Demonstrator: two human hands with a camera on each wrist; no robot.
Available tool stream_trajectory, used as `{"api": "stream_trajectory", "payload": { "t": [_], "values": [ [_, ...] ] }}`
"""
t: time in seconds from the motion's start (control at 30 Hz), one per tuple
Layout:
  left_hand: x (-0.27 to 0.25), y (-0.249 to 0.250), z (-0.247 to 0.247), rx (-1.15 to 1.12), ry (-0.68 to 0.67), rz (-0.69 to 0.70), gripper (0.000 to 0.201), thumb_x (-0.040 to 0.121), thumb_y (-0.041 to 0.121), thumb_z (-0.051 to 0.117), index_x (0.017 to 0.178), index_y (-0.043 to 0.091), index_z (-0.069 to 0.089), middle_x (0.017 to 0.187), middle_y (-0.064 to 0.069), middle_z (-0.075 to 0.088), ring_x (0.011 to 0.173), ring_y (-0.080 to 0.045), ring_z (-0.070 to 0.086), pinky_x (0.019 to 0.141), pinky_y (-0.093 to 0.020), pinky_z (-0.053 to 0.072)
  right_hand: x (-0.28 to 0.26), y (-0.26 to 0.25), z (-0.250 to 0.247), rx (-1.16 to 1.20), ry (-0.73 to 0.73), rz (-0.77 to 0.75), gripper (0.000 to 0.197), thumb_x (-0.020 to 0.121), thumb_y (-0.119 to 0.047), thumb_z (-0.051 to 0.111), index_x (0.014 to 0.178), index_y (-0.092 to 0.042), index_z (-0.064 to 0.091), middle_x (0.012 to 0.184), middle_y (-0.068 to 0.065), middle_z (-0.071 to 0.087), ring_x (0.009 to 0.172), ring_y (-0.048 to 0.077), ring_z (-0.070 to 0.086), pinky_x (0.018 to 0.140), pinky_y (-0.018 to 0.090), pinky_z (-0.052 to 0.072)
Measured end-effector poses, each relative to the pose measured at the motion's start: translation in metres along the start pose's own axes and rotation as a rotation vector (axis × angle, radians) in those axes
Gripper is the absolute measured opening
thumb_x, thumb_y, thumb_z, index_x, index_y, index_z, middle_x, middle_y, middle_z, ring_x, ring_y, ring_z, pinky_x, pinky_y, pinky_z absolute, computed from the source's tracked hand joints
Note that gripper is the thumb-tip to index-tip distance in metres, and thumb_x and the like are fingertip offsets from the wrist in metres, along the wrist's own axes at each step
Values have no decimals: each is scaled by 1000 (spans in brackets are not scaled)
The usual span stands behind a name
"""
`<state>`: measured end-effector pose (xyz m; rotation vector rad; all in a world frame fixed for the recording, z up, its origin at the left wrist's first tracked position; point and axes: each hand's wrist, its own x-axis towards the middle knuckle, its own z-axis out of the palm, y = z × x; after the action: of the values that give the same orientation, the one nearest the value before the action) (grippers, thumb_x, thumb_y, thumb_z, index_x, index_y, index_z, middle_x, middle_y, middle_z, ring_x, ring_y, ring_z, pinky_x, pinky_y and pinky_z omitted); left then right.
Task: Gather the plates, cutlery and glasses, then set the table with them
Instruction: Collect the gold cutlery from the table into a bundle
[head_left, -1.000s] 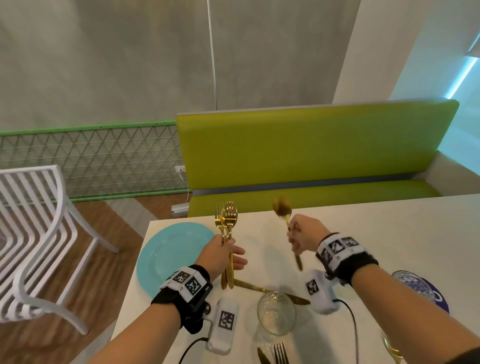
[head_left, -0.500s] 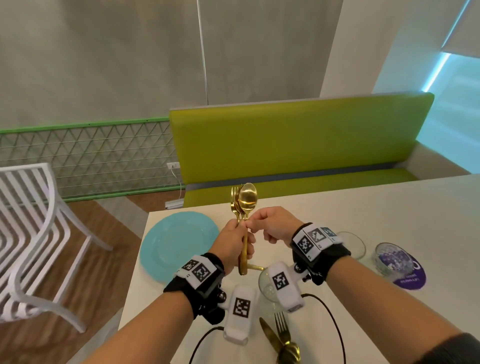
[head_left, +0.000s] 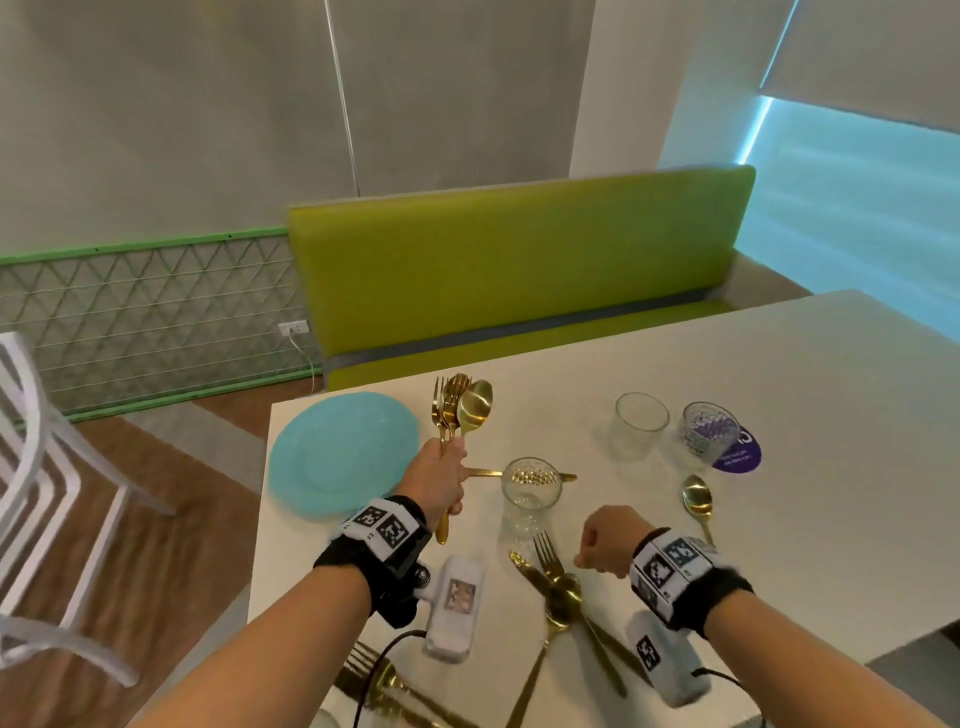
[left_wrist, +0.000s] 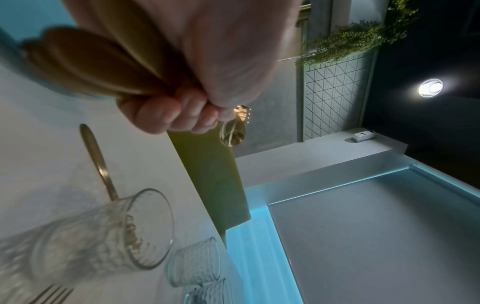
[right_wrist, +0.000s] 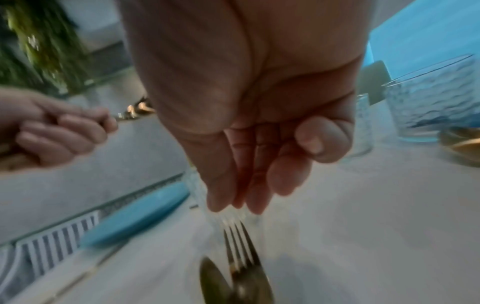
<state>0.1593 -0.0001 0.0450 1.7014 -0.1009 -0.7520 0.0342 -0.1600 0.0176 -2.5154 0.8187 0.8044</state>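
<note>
My left hand grips a bundle of gold forks and a spoon upright beside the light blue plate; their handles stick out below my fist. My right hand holds nothing, and its fingers hang relaxed just above a gold fork, knife and spoon pile on the white table. Three glasses stand there: a near one, a plain one and a patterned one. A gold knife lies behind the near glass, and a spoon lies to the right.
A purple coaster lies by the patterned glass. More gold cutlery lies at the table's near edge under my left arm. A green bench runs along the far side, and a white chair stands at the left.
My right hand put its spoon into the bundle in my left hand, let go and came back down over the near cutlery pile. The left hand kept its grip.
</note>
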Motion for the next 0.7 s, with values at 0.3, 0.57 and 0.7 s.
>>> {"api": "stream_trajectory", "payload": {
  "t": [0.3, 0.57, 0.7],
  "values": [
    [-29, -19, -6, 16, -33, 20, 24, 101, 25, 33, 79, 16, 40, 64, 0, 37, 49, -12, 28, 46, -24, 27, -6, -20, 97, 175, 38, 139, 57, 76, -47, 71, 116, -12, 51, 104, 1, 64, 94, 17, 64, 80, 25, 52],
    [-35, -32, -23, 42, -5, 8, 24, 100, 27, 34, 81, 16, 43, 65, -1, 37, 49, -12, 30, 46, -24, 29, -5, -22, 110, 267, 45, 263, 47, 78, -39, 70, 112, -9, 59, 98, 0, 61, 89, 14, 61, 84, 20, 50],
    [-36, -35, -28, 55, -27, 2, 23, 99, 31, 36, 83, 15, 43, 64, 0, 35, 49, -12, 28, 47, -24, 28, -7, -24, 104, 252, 22, 248, 28, 77, -40, 70, 71, -17, 55, 79, -4, 60, 83, 12, 62, 67, 18, 49]
  ]
}}
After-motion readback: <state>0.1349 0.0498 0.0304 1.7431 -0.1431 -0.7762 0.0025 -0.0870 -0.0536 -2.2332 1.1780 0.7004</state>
